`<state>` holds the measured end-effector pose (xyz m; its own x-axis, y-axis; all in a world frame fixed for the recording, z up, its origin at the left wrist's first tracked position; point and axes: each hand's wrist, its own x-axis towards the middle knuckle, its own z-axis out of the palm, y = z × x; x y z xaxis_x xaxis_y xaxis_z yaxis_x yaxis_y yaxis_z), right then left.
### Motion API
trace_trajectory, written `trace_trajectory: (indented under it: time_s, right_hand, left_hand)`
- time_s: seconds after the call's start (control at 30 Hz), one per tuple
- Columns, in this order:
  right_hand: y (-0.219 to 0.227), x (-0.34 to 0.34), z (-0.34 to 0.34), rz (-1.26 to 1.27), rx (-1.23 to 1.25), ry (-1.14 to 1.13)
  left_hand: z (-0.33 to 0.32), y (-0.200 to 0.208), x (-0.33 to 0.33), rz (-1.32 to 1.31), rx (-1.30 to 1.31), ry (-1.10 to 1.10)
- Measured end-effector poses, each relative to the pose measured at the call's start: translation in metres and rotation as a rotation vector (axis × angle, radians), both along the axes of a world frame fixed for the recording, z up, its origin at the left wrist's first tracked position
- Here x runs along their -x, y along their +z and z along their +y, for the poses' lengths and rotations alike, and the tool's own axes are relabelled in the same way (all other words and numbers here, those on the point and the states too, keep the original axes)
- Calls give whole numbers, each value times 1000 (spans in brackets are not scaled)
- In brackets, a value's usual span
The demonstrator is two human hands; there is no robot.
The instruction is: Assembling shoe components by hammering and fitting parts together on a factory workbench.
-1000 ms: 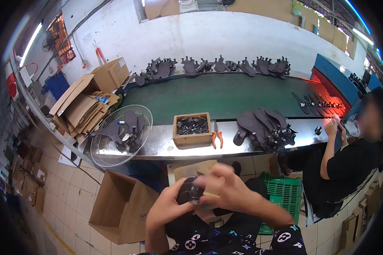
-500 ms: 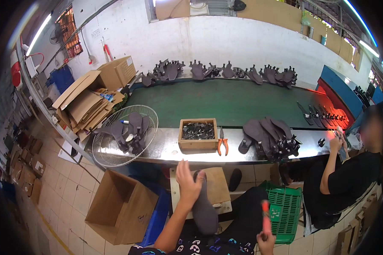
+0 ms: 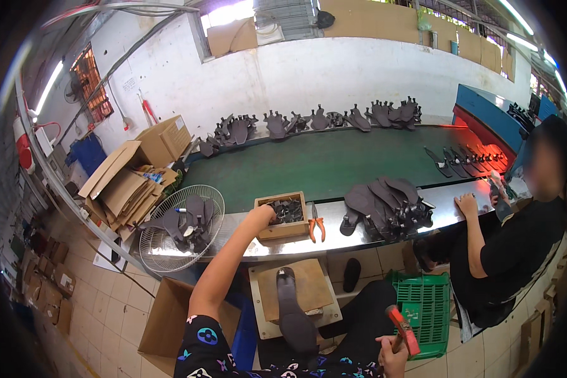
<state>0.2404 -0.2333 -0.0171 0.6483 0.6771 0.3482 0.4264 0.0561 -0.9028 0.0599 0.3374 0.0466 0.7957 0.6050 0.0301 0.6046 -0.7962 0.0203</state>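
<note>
My left hand (image 3: 266,216) reaches over the near left side of a wooden box (image 3: 283,232); its fingertips dip among small dark clips (image 3: 288,211) and are hidden. At the lower right my right hand (image 3: 393,359) is closed round the handle of a hammer with a red head (image 3: 403,331). Between my arms a dark grey shoe sole (image 3: 296,315) lies lengthwise on a low work stand with a tan pad (image 3: 319,283). Neither hand touches the sole. Orange-handled pliers (image 3: 316,228) lie just right of the box.
Dark soles are piled on the metal ledge (image 3: 384,205) and in a wire fan guard (image 3: 186,220). Behind runs a green conveyor belt (image 3: 309,160). A cardboard box (image 3: 164,321) and a green basket (image 3: 422,309) flank me. A co-worker (image 3: 510,233) sits at the right.
My left hand has let go of the sole and moved up into the wooden box. The sole now lies on the stand. The hammer has tilted in my right hand.
</note>
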Motion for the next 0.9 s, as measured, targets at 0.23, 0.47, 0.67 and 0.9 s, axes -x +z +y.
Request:
trace_trajectory:
  time_s: [0.23, 0.47, 0.67, 0.9]
  right_hand:
    - [15, 8, 40, 668, 80, 202]
    - [49, 4, 71, 657, 29, 306]
    - [101, -10, 101, 519, 27, 351]
    - [177, 11, 133, 278, -62, 422]
  left_hand:
    - [-6, -4, 10, -203, -34, -150]
    - [-23, 15, 0, -382, 114, 406]
    - [-135, 78, -14, -1419, 1068, 339]
    - [-346, 131, 2, -1596, 1610, -9]
